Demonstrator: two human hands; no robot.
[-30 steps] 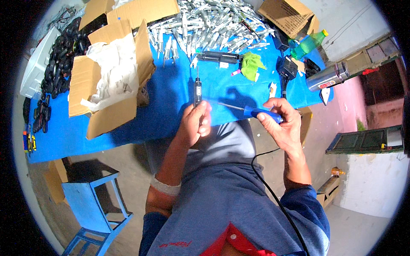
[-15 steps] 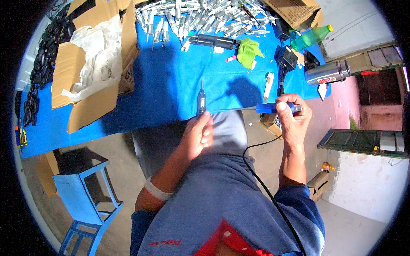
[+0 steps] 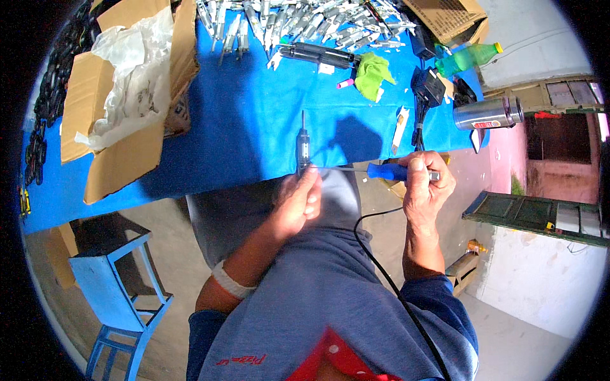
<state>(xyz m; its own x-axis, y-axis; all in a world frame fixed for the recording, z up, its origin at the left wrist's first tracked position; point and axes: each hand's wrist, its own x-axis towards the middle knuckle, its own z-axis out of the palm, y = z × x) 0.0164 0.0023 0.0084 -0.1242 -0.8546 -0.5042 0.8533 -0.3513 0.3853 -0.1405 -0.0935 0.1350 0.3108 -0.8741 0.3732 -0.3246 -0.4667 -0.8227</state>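
Upright in my left hand [image 3: 296,202] is a small dark cylindrical device [image 3: 304,146] with a thin metal shaft at its top; my fingers close round its lower end. My right hand [image 3: 424,190] grips a screwdriver [image 3: 386,171] by its blue handle. Its thin blade points left, level, and its tip meets or nearly meets the lower part of the device by my left fingertips. Exact contact is too small to make out. Both hands are over my lap, at the near edge of the blue-covered table [image 3: 235,146].
Many similar grey-and-white devices [image 3: 311,25] lie heaped at the back. An open cardboard box [image 3: 127,174] stands left, near black parts [image 3: 54,95]. To the right are a green cloth [image 3: 373,77], black adapter [image 3: 429,87], green bottle [image 3: 467,58] and metal flask [image 3: 486,114]. A black cable [image 3: 381,267] crosses my body.
My right hand has moved left and slightly down, bringing the screwdriver's tip to the device. My left hand keeps its hold. The whole view has shifted slightly.
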